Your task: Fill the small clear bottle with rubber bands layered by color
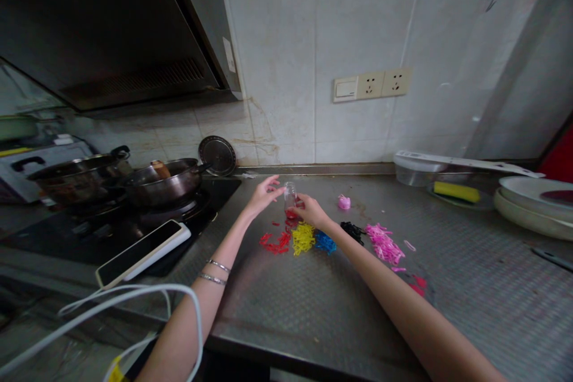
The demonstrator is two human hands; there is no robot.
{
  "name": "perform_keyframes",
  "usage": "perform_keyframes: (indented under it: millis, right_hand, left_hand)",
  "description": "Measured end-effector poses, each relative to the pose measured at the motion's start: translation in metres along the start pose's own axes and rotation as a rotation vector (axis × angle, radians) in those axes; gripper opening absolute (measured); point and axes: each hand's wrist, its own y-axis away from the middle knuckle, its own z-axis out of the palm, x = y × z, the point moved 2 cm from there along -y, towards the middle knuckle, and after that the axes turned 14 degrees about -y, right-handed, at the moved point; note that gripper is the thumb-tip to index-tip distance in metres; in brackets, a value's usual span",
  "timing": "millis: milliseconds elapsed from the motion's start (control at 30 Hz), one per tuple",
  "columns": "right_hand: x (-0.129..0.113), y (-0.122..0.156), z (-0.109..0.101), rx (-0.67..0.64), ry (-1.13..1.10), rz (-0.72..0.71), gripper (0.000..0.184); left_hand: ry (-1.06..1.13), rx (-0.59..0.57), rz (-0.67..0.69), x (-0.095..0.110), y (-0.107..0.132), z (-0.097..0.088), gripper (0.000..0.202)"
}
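**Both hands on the jar**

Right hand (311, 210) clamps the small glass jar (290, 196). Left hand (264, 194) is spread loose, fingertips at its rim. Red bands (275, 243), yellow bands (303, 237) and blue bands (324, 242) crowd the counter (313, 310) just in front, with a pink cap (344, 202) to the right.

Far left, on the black cooktop (197, 215): two steel pots (159, 182), touching, under a dark range hood (111, 24). A round lid (217, 155) leans on the tiled wall. A phone (143, 252) lies at the cooktop's near edge, a white cable (134, 295) just below it. Switch and sockets (371, 85) on the wall. Far right of the tabletop (313, 310): clear container (414, 170), yellow sponge (456, 191), stacked plates (532, 209).
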Motion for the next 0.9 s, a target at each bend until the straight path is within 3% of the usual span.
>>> perform_keyframes:
  millis: [167,267,367,500,600,767,900]
  right_hand:
    - [0.004,0.000,0.000,-0.042,-0.073,-0.023,0.034]
    - [0.007,-0.002,-0.005,-0.046,-0.052,0.007,0.041]
    - [0.005,-0.008,-0.018,-0.039,0.130,0.050,0.046]
    - [-0.009,-0.011,-0.029,-0.082,0.376,0.016,0.019]
    - [-0.020,-0.008,-0.019,-0.162,0.366,-0.025,0.013]
    - [-0.024,-0.002,0.007,-0.452,0.322,-0.081,0.026]
    - [-0.020,0.001,0.011,-0.522,0.398,-0.100,0.030]
  left_hand:
    - [-0.147,-0.089,0.041,-0.012,0.003,0.020,0.043]
    - [-0.137,-0.067,0.043,-0.017,0.002,0.024,0.041]
    - [-0.043,0.002,0.043,-0.020,-0.001,0.018,0.040]
    - [0.046,0.095,-0.020,-0.025,-0.005,0.007,0.037]
    - [0.089,0.116,-0.044,-0.028,-0.007,0.003,0.037]
    - [0.132,0.093,-0.046,-0.029,-0.005,0.007,0.036]
    - [0.139,0.084,-0.061,-0.027,-0.003,0.010,0.035]
